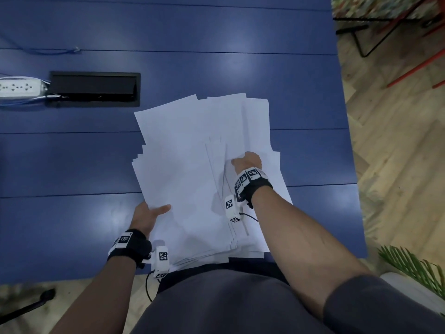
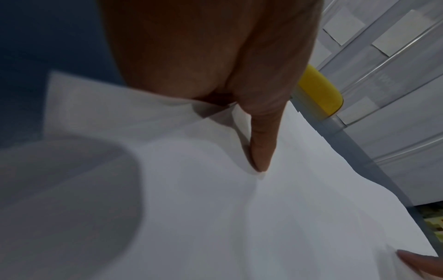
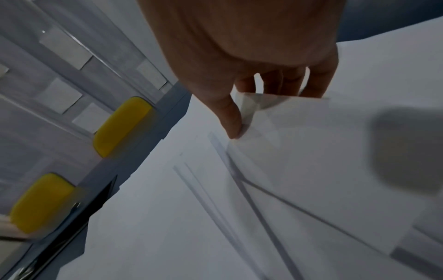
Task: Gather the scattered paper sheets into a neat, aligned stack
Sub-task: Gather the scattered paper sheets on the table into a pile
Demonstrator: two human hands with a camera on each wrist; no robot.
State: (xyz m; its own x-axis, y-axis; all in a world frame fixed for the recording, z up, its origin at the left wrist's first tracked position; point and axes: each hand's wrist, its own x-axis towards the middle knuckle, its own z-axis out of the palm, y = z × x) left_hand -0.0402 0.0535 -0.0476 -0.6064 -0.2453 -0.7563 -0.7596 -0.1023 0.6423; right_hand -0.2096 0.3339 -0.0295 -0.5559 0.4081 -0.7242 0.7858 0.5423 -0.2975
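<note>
A loose, fanned pile of white paper sheets (image 1: 192, 165) lies on the blue table (image 1: 216, 56), and its near edge hangs over the table's front. My left hand (image 1: 154, 213) pinches the pile's near-left edge: the thumb (image 2: 261, 144) presses on the top sheet (image 2: 239, 217) while the fingers are hidden beneath. My right hand (image 1: 243, 161) is at the pile's middle right. Its thumb (image 3: 232, 121) lies on top of a few upper sheets (image 3: 311, 151), with the fingers tucked behind their edge.
A black cable hatch (image 1: 94, 89) is set into the table at the far left, with a white power strip (image 1: 16, 88) beside it. The table's right edge (image 1: 349, 141) runs close to the pile. Beyond it are wooden floor, chair legs (image 1: 361, 44) and a plant (image 1: 414, 266).
</note>
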